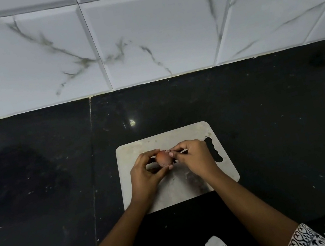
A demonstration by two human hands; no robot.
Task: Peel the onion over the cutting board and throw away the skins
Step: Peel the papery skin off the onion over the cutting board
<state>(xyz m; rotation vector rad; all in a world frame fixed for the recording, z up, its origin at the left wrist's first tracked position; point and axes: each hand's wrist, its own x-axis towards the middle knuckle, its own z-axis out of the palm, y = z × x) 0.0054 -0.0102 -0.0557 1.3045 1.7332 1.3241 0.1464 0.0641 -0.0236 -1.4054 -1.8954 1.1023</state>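
A small reddish-brown onion is held just above the pale cutting board, near the board's middle. My left hand cups the onion from the left and below, thumb and fingers around it. My right hand is at the onion's right side, its fingertips pinched on a bit of skin at the top of the onion. The onion's lower part is hidden behind my fingers.
The board lies on a dark stone counter with a handle slot at its right side. A white marbled tile wall rises behind the counter. The counter's front edge runs just below my forearms.
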